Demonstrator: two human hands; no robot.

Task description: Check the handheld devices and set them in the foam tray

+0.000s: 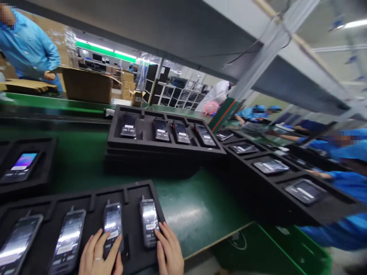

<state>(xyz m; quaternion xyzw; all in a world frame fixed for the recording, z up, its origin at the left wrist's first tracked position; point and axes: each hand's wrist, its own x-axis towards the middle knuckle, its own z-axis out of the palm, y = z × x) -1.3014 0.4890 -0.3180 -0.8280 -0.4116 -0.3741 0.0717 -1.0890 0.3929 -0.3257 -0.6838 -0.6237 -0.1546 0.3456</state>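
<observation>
A black foam tray (86, 196) lies at the near edge of the green bench and holds several phone-like handsets in its slots. My left hand (99, 254) rests with fingers spread over the lower end of one handset (112, 223), touching it. My right hand (169, 250) lies at the tray's right edge, its fingertips against the bottom of the rightmost handset (149, 221). Neither hand grips a handset.
A stacked black tray (163, 147) with several handsets stands mid-bench. Another tray (289, 198) runs along the right. At left a tray (43, 168) holds a lit handset (21, 166). A person in blue (28, 46) stands by cardboard boxes (86, 86); co-workers in blue sit at right.
</observation>
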